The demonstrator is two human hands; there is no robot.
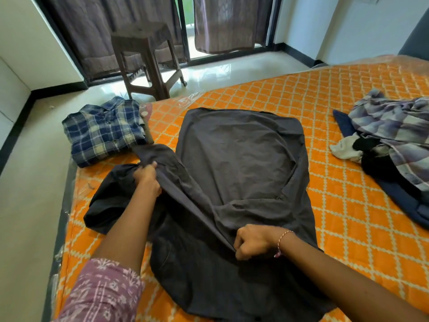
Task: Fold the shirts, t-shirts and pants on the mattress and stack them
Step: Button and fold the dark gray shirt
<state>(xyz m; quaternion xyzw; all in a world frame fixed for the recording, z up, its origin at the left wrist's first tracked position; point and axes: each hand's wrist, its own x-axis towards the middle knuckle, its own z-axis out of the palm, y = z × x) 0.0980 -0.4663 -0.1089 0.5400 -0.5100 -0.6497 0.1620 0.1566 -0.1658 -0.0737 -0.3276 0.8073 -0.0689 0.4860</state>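
Both hands grip the dark shirt (pixel 241 159) spread on the mattress (pixel 325 94): left hand (pixel 146 175) at nine o'clock, right hand (pixel 253 241) at six.

The dark grey shirt (pixel 236 163) runs off the bottom edge, its hem unseen. The right hand (pixel 253 241) buries its fingertips in a fold. The heap of unfolded clothes (pixel 390 140) is cut by the right edge, its separate pieces hard to tell. The folded plaid shirt (pixel 104 131) hides the mattress (pixel 301 94) corner.
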